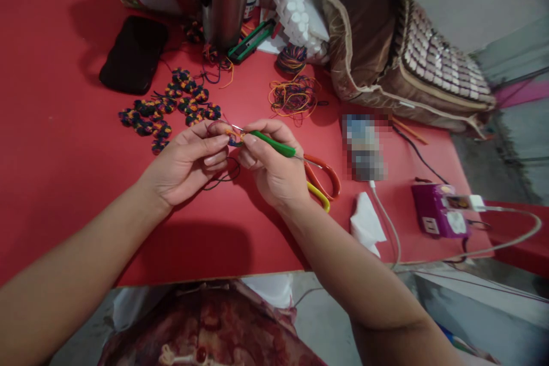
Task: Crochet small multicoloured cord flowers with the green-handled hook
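Observation:
My right hand (278,174) is closed around a green-handled crochet hook (274,144), whose metal tip points left. Between my hands is a small piece of multicolour crochet work (234,139), pinched by the fingers of my left hand (184,163). A dark reddish strand loops over the left fingers. The hook's tip meets the work, though the exact stitch is too small to make out. Beyond my left hand lie several crocheted flowers (146,117) in dark, orange and purple yarn. Loose multicolour yarn (294,97) is heaped farther back.
Scissors (328,177) with orange and yellow handles lie beside my right hand. A black phone (134,54), a metal flask (229,0) and a green cutter (252,41) are at the back. Rightward are a brown cushion (369,40), white tissue (366,220) and a purple box (437,209) with cables.

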A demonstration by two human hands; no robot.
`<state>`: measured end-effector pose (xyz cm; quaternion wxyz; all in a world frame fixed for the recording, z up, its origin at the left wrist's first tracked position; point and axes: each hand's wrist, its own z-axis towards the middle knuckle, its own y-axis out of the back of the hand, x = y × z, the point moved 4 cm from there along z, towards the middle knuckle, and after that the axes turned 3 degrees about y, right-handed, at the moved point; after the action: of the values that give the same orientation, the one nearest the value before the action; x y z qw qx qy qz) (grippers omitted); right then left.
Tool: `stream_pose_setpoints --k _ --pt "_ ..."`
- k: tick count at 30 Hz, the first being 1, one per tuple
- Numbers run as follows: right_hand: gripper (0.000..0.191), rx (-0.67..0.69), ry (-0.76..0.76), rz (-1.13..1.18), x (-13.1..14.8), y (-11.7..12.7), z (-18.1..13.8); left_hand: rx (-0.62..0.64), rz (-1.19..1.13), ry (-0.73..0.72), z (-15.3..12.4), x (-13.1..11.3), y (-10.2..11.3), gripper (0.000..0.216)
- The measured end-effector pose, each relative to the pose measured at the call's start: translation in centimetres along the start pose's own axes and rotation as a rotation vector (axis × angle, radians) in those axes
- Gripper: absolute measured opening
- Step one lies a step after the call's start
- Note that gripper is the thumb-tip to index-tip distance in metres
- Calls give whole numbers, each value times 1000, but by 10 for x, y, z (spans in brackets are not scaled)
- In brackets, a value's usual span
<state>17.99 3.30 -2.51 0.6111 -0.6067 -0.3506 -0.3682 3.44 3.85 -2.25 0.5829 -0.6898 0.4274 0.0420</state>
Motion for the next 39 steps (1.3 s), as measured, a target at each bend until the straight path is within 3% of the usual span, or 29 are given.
stream_pose_setpoints --k 10,18,26,35,39 --pt "29 34 -120 16 5 4 4 -41 157 3 -4 -4 2 20" --pt "31 24 -134 67 5 2 4 -64 269 -24 -5 2 1 31" --pt "36 60 -159 63 3 6 6 13 392 -9 -6 -3 2 45" --pt "29 28 -162 69 6 2 3 -134 364 -23 -7 -1 7 51" --pt "22 49 -158 72 4 -1 1 -114 380 -47 -4 3 7 42"
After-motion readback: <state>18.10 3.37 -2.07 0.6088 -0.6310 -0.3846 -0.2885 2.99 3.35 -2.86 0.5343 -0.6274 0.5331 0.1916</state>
